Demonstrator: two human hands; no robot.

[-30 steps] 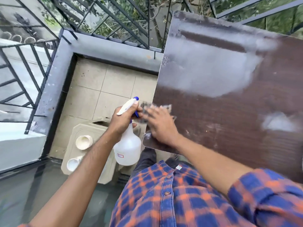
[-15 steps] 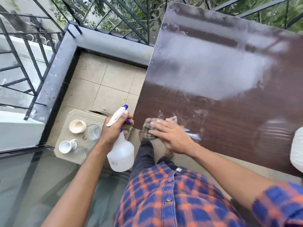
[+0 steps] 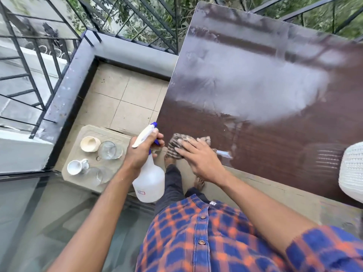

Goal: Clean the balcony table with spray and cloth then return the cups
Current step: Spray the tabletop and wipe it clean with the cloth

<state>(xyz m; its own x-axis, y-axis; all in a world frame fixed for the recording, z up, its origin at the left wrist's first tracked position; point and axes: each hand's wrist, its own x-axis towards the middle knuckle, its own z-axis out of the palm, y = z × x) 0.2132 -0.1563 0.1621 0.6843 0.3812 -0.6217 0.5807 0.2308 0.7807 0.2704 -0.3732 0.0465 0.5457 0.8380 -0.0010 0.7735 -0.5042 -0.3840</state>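
The dark brown balcony table [image 3: 265, 134] fills the upper right, glossy with pale reflections. My right hand [image 3: 198, 158] lies flat with straight fingers on a checked cloth [image 3: 175, 143], pressing it at the table's near left corner. My left hand [image 3: 140, 152] grips the neck of a white spray bottle [image 3: 150, 179] with a blue nozzle, held just left of the table edge. On a beige stool [image 3: 117, 136] on the floor at the left stand a cream cup [image 3: 90, 143], a white mug [image 3: 76, 166] and two clear glasses [image 3: 109, 150].
Black metal railings [image 3: 39, 61] and a grey ledge [image 3: 64, 91] bound the tiled balcony floor [image 3: 121, 99]. A white textured object [image 3: 351, 171] sits at the table's right edge. A glass surface [image 3: 49, 222] lies at the lower left.
My right hand has slid the cloth along the table's near left corner, from the edge a little inward. The view shifted, bringing the stool's cups and the white object into sight.
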